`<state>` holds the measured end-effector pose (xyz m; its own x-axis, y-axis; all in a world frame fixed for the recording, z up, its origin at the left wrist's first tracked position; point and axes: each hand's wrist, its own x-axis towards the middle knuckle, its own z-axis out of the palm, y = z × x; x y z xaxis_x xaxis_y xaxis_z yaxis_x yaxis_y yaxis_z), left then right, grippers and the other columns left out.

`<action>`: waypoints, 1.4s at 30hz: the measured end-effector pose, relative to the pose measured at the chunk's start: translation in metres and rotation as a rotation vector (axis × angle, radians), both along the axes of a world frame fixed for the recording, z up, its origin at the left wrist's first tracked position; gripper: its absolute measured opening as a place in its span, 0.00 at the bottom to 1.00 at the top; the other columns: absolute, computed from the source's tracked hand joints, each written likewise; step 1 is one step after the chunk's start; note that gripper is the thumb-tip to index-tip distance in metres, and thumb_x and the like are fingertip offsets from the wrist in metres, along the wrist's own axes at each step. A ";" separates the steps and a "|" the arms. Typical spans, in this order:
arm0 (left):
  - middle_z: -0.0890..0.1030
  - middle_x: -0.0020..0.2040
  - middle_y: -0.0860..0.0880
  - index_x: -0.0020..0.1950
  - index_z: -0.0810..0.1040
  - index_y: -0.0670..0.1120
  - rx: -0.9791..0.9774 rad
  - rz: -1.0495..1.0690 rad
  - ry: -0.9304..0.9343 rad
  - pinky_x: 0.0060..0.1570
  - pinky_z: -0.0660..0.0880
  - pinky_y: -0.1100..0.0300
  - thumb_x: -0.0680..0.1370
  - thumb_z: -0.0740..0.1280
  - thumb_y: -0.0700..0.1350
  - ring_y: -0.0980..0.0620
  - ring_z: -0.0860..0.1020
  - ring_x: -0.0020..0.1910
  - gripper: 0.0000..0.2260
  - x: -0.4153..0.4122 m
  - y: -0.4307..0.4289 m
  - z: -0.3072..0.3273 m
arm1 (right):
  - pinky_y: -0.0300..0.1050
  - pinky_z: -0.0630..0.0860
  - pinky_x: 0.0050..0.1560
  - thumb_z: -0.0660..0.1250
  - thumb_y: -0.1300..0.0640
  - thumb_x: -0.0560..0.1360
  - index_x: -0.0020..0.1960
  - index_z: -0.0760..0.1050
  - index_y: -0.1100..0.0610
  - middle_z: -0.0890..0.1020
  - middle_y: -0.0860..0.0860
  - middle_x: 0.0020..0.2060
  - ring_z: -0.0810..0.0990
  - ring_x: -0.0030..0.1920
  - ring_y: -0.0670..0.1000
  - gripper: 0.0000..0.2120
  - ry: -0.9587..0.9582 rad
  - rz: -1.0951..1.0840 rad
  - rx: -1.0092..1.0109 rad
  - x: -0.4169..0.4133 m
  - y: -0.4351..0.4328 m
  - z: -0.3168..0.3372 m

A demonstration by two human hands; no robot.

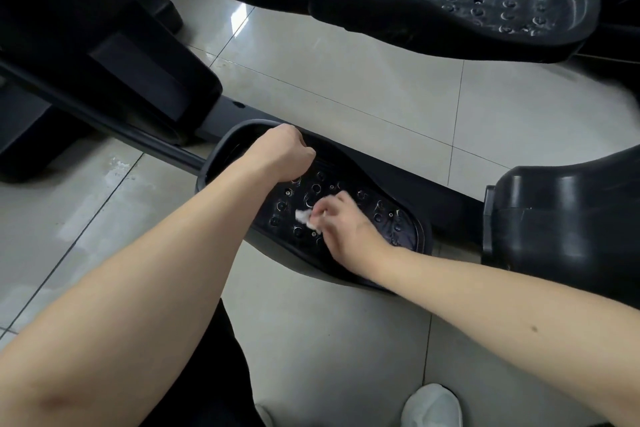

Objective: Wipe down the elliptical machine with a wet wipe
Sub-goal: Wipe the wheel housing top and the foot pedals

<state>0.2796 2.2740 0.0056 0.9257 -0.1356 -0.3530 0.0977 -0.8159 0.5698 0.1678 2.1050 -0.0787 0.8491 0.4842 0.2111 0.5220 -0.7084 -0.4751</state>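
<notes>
White wet wipe (pixel 305 218), bunched small, pinched in the fingertips of the right hand (pixel 343 224) and pressed flat onto the studded tread of the near pedal (pixel 401 229), about mid-tread. Only a scrap of the wipe shows past the fingers. The left hand (pixel 285 152) is a loose fist at the toe end of the same pedal, knuckles up, down inside the raised lip. It looks like bracing, but the fingers are hidden, so I can't tell whether it grips the rim or just leans.

Step in hand, as I judge it: scrubbing the foot plate of the near pedal, somewhere in the middle of the job. The tread under and to the right of the wipe has a damp sheen. The far pedal (pixel 450 0), raised and well apart, looks dusty grey between its studs, so it is probably not done yet.

Next move likely needs short strokes around the studs toward the heel and the side wall, with the pedal held so it does not swing. The wipe is small and may need refolding.

Around this are the black drive housing (pixel 104 62) on the left, glossy grey floor tiles (pixel 346 80) and a white shoe (pixel 433 406) at the bottom edge.
</notes>
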 end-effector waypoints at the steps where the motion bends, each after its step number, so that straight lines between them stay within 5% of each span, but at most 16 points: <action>1: 0.84 0.40 0.45 0.50 0.83 0.43 -0.002 0.004 0.000 0.45 0.81 0.51 0.76 0.64 0.47 0.45 0.83 0.41 0.11 0.000 0.001 0.001 | 0.43 0.74 0.45 0.60 0.69 0.75 0.46 0.83 0.62 0.80 0.54 0.48 0.71 0.46 0.54 0.13 0.025 0.112 -0.017 -0.006 0.000 0.005; 4: 0.85 0.39 0.43 0.50 0.83 0.41 -0.006 0.009 -0.005 0.41 0.81 0.50 0.75 0.63 0.47 0.42 0.83 0.40 0.13 0.001 0.005 0.004 | 0.45 0.75 0.48 0.59 0.62 0.77 0.45 0.84 0.61 0.81 0.54 0.48 0.76 0.47 0.57 0.14 0.045 0.218 -0.015 0.004 -0.003 0.015; 10: 0.77 0.32 0.45 0.50 0.83 0.39 0.004 0.052 -0.021 0.33 0.70 0.57 0.75 0.62 0.46 0.46 0.73 0.31 0.15 0.000 0.017 0.009 | 0.49 0.76 0.41 0.69 0.71 0.74 0.47 0.84 0.62 0.79 0.57 0.49 0.72 0.49 0.57 0.08 0.036 -0.175 -0.041 0.054 0.014 0.004; 13: 0.82 0.35 0.40 0.50 0.83 0.40 -0.005 0.069 -0.014 0.34 0.71 0.57 0.74 0.62 0.47 0.46 0.74 0.32 0.15 0.001 0.023 0.011 | 0.46 0.74 0.41 0.63 0.73 0.73 0.47 0.84 0.60 0.78 0.55 0.47 0.68 0.46 0.54 0.14 -0.037 0.057 -0.080 0.042 0.021 0.000; 18: 0.84 0.36 0.44 0.47 0.82 0.39 -0.007 0.109 -0.009 0.37 0.79 0.53 0.73 0.62 0.47 0.41 0.81 0.36 0.14 0.000 0.033 0.018 | 0.44 0.76 0.53 0.55 0.63 0.79 0.56 0.84 0.58 0.81 0.54 0.51 0.73 0.50 0.56 0.19 0.078 0.464 -0.060 0.020 0.019 0.016; 24: 0.85 0.40 0.42 0.48 0.82 0.41 -0.038 0.178 -0.033 0.45 0.82 0.47 0.75 0.63 0.48 0.40 0.84 0.43 0.13 0.003 0.044 0.028 | 0.47 0.73 0.40 0.69 0.72 0.74 0.51 0.84 0.62 0.78 0.57 0.47 0.72 0.48 0.58 0.10 -0.032 -0.114 -0.027 0.066 0.038 0.015; 28: 0.85 0.41 0.44 0.46 0.82 0.42 -0.044 0.196 -0.048 0.49 0.82 0.47 0.77 0.63 0.48 0.42 0.84 0.44 0.12 0.000 0.050 0.032 | 0.44 0.71 0.47 0.64 0.77 0.71 0.55 0.83 0.63 0.75 0.55 0.45 0.66 0.45 0.54 0.19 -0.023 0.131 -0.062 0.046 0.057 0.009; 32: 0.85 0.42 0.44 0.47 0.83 0.42 -0.049 0.225 -0.040 0.49 0.82 0.47 0.77 0.62 0.47 0.42 0.84 0.44 0.11 -0.002 0.058 0.034 | 0.44 0.76 0.53 0.65 0.69 0.78 0.57 0.85 0.56 0.77 0.51 0.50 0.70 0.51 0.52 0.15 0.124 0.415 -0.064 0.042 0.053 0.021; 35: 0.86 0.42 0.45 0.46 0.83 0.44 -0.076 0.257 -0.045 0.50 0.83 0.46 0.77 0.63 0.47 0.43 0.85 0.44 0.11 -0.002 0.065 0.036 | 0.39 0.72 0.44 0.67 0.64 0.80 0.56 0.86 0.52 0.77 0.52 0.46 0.71 0.48 0.52 0.12 0.016 0.261 -0.005 0.070 0.056 0.030; 38: 0.85 0.42 0.44 0.46 0.82 0.43 -0.057 0.283 -0.059 0.51 0.82 0.46 0.78 0.62 0.46 0.43 0.84 0.44 0.11 -0.003 0.070 0.038 | 0.48 0.77 0.47 0.67 0.69 0.78 0.55 0.84 0.59 0.73 0.52 0.46 0.70 0.49 0.54 0.11 0.006 -0.062 -0.035 0.090 0.073 0.033; 42: 0.85 0.44 0.43 0.48 0.82 0.41 -0.047 0.303 -0.052 0.52 0.82 0.45 0.77 0.61 0.46 0.42 0.84 0.46 0.12 -0.002 0.074 0.040 | 0.46 0.76 0.51 0.64 0.71 0.77 0.57 0.82 0.61 0.73 0.53 0.48 0.70 0.50 0.54 0.14 0.074 0.185 -0.084 0.071 0.093 0.027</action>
